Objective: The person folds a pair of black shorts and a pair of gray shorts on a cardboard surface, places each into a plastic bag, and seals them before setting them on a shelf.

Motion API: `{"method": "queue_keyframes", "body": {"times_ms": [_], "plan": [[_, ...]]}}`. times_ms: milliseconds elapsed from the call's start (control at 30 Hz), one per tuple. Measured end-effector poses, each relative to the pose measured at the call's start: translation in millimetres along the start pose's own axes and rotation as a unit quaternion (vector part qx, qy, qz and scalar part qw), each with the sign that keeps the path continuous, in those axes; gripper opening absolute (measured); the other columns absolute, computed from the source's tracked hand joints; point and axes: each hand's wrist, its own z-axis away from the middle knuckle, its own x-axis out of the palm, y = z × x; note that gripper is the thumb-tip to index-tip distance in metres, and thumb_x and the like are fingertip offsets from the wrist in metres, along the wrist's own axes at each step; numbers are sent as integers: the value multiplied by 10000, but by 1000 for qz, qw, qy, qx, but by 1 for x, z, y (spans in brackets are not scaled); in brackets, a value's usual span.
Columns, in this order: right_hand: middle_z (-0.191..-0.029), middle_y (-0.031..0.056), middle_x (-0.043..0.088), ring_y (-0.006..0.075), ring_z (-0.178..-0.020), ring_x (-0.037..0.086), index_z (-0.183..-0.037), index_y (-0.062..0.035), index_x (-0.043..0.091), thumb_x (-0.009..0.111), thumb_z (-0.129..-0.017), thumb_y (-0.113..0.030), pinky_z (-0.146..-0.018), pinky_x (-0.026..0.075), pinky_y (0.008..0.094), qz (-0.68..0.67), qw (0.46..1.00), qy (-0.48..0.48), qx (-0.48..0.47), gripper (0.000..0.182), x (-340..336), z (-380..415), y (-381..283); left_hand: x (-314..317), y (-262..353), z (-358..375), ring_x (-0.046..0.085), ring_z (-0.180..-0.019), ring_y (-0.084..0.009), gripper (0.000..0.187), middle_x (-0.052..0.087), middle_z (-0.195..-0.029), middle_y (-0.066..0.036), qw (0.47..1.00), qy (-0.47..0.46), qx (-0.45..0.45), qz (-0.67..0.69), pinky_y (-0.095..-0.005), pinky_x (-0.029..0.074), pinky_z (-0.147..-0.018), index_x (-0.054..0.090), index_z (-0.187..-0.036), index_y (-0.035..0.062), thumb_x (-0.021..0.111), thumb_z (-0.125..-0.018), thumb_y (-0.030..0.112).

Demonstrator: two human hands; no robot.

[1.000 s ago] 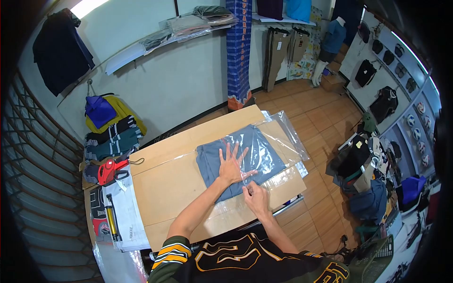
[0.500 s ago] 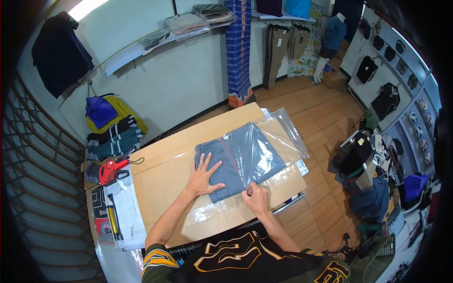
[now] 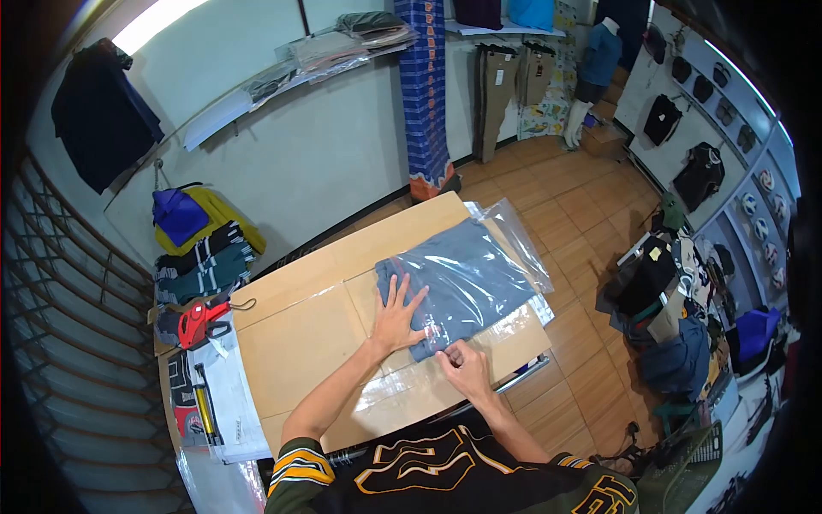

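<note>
A folded grey-blue garment (image 3: 467, 257) lies on the cardboard-topped table, mostly inside a clear plastic bag (image 3: 520, 244). Only a narrow strip at its left end shows outside the bag. My left hand (image 3: 396, 321) rests with spread fingers on that left end. At the bag's lower left corner, my right hand (image 3: 465, 368) pinches the edge of the plastic between thumb and fingers. The bag's far end sticks out flat past the garment on the right.
Brown cardboard (image 3: 291, 343) covers the table. To the left are a red tape dispenser (image 3: 201, 324), a yellow hand pump (image 3: 205, 407) and stacked clothes (image 3: 201, 270). Piled clothing (image 3: 672, 343) and a green crate (image 3: 685, 471) stand on the right.
The garment has slid rightward deeper into the bag, and the plastic's edge now reaches nearly to its left end. My left hand has moved right with it; my right hand keeps its pinch.
</note>
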Motion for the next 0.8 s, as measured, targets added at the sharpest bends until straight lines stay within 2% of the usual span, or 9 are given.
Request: {"method": "queue_keyframes", "body": {"times_ms": [100, 167, 200, 267, 367, 433, 600, 700, 800], "plan": [[-641, 111, 681, 237, -575, 681, -836, -10, 677, 760, -863, -218, -564, 529, 359, -8, 999, 31, 12, 226, -18, 1, 12, 6, 18, -21, 128, -1510, -497, 996, 204, -1637, -247, 1000, -21, -11, 5, -748, 144, -1124, 409, -1546, 220, 650, -753, 771], [-604, 76, 658, 105, -521, 609, -823, 13, 680, 764, -862, -151, -505, 479, 283, -35, 997, 62, 42, 189, -26, 0, 32, 16, 22, -35, 124, -1511, -495, 1002, 210, -1634, -246, 999, 0, 19, -33, -750, 139, -1126, 406, -1548, 215, 649, -753, 773], [-604, 76, 658, 105, -521, 609, -823, 13, 680, 764, -862, -151, -505, 479, 283, -33, 996, 66, 43, 189, -34, -1, 39, 18, 27, -43, 121, -1513, -493, 1007, 217, -1632, -246, 996, 23, 43, -72, -753, 133, -1128, 402, -1550, 209, 647, -753, 775], [-610, 60, 668, 90, -523, 601, -813, 22, 675, 749, -876, -135, -498, 468, 273, -22, 994, 87, 54, 185, -48, -3, 51, 24, 40, -56, 118, -1514, -490, 1004, 219, -1632, -245, 999, 3, 26, -34, -752, 123, -1132, 401, -1551, 211, 643, -757, 776], [-588, 85, 650, 142, -515, 611, -811, 9, 682, 747, -867, -179, -522, 476, 311, -36, 990, 106, 87, 207, -69, -8, 62, 27, 56, -74, 117, -1517, -483, 1001, 205, -1640, -236, 999, -4, 12, 35, -746, 98, -1143, 392, -1555, 217, 632, -763, 781], [-594, 84, 652, 134, -521, 607, -807, 10, 681, 748, -865, -172, -526, 476, 310, -34, 989, 112, 93, 202, -86, -15, 65, 26, 64, -83, 116, -1520, -472, 993, 164, -1657, -218, 999, -42, -1, 11, -742, 146, -1138, 399, -1553, 218, 603, -771, 795], [-614, 92, 660, 151, -540, 616, -819, 13, 674, 752, -859, -165, -543, 484, 321, -39, 985, 138, 94, 199, -120, -46, 87, 34, 57, -80, 177, -1518, -430, 961, 256, -1630, -196, 998, 11, 25, 61, -713, 161, -1153, 472, -1510, 229, 666, -739, 769], [-643, 87, 670, 122, -576, 618, -859, 28, 652, 734, -875, -117, -548, 480, 294, -2, 986, 150, 72, 168, -142, -86, 97, 25, 55, -69, 213, -1513, -409, 919, 290, -1621, -173, 999, -7, 4, 53, -669, 180, -1174, 497, -1488, 243, 705, -737, 731], [-761, 134, 694, 203, -686, 664, -909, 34, 650, 752, -842, -112, -644, 516, 334, 38, 986, 163, -10, 190, -159, -140, 101, 25, 48, -54, 259, -1498, -407, 873, 310, -1618, -159, 996, 22, -1, 82, -640, 193, -1186, 515, -1468, 246, 749, -741, 670]]}}
